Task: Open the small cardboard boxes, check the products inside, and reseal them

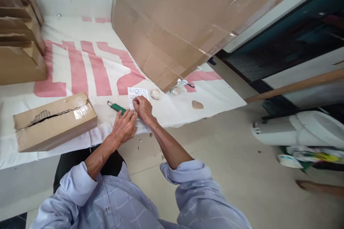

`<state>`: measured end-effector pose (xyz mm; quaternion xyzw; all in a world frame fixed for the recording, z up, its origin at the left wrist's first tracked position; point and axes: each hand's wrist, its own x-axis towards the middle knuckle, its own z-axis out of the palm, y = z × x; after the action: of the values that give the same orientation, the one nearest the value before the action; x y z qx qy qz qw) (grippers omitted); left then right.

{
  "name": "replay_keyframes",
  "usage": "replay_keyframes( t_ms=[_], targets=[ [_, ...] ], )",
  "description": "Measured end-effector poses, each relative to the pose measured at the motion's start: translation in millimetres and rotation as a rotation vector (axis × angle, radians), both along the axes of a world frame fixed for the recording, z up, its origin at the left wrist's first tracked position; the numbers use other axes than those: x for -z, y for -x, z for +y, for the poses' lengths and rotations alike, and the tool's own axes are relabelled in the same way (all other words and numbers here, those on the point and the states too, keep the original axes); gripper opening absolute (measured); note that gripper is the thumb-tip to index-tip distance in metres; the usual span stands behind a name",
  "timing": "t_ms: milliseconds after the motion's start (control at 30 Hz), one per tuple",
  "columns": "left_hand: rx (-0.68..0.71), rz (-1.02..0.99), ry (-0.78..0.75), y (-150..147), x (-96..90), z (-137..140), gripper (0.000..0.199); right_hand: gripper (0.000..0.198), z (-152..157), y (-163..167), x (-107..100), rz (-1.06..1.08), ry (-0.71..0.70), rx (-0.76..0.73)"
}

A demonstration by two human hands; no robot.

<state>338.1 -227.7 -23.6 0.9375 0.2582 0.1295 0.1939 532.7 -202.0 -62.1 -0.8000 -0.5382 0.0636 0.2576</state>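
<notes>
Fingers (136, 101) of the right hand (143, 109) were curled over the sheet (134, 93), any pinch hidden; those of the left hand (124, 127) were laid loosely beside the knife (117, 108). Outlines (137, 91) were seen beyond the fingers; what was finished could not be told.

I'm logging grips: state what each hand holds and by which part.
Cannot be told for the right hand: its curled fingers hide any hold over the marked paper sheet. The left hand lies outstretched, seemingly gripping nothing, by the green utility knife.

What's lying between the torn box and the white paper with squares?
A green box cutter lies there in the head view, the left hand beside its handle.
</notes>
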Motion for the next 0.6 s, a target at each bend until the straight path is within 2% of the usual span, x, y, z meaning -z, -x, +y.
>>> replay_keyframes(
  t_ms=[167,300,400,500,567,600],
  targets=[
    [0.011,-0.115,-0.037,42.7,-12.9,-26.0,0.05,0.029,-3.1,5.1,1.5,-0.067,-0.01,-0.025],
    [-0.118,-0.324,-0.22,100.7,-42.1,-49.6,0.037,0.032,-7.6,6.1,-5.7,-0.062,0.019,-0.049],
    [-0.322,-0.499,-0.428,157.3,-76.3,-59.0,0.032,0.031,-9.6,8.2,-15.6,-0.064,0.011,-0.021],
    [-0.6,-0.604,-0.56,219.2,-103.8,-53.5,0.028,0.028,-9.0,17.8,-28.5,-0.059,-0.063,-0.026],
    [-0.787,-0.614,-0.527,256.4,-110.5,-41.7,0.02,0.027,-7.5,32.6,-38.6,0.001,-0.161,-0.097],
    [-0.848,-0.619,-0.451,272.0,-110.1,-34.3,0.018,0.026,-6.7,43.1,-44.0,0.061,-0.209,-0.158]
  ],
)
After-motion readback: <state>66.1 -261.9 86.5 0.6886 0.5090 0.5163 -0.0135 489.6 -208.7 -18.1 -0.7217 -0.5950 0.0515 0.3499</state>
